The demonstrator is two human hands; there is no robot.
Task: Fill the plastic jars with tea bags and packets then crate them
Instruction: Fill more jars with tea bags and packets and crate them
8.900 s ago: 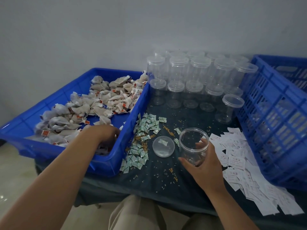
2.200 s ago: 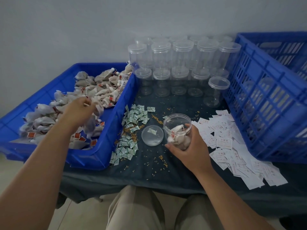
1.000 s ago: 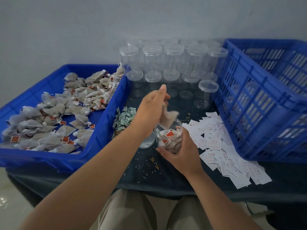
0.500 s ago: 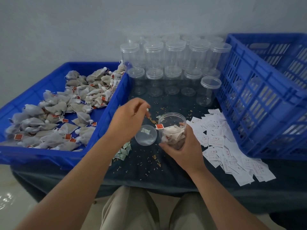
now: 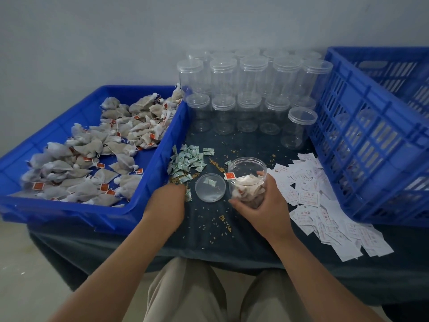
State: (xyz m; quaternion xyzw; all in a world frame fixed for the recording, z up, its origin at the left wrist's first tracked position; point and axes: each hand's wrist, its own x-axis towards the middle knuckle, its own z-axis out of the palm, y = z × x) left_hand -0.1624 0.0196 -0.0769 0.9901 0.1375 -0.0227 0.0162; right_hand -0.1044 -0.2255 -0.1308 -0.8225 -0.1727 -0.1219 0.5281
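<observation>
My right hand (image 5: pixel 267 209) grips an open clear plastic jar (image 5: pixel 242 165) from the near side, standing on the dark table. Several tea bags (image 5: pixel 247 182) lie inside it, and one red tag hangs over its rim. The jar's lid (image 5: pixel 210 187) lies flat just left of it, with a green packet showing at it. My left hand (image 5: pixel 168 202) is down on the near end of the pile of small green packets (image 5: pixel 188 159), back of the hand towards me, its fingertips hidden. A blue tray (image 5: pixel 92 217) at the left holds many loose tea bags (image 5: pixel 104 154).
Several lidded empty jars (image 5: pixel 246 94) stand in stacked rows at the back, one more (image 5: pixel 299 126) nearer the right. A tall slotted blue crate (image 5: pixel 371 140) stands at the right. White paper labels (image 5: pixel 325 205) are strewn before it. Loose grains dot the table.
My left hand dropped a tea bag into the jar, then moved left and down past the lid onto the green packets. The right hand kept its hold on the jar.
</observation>
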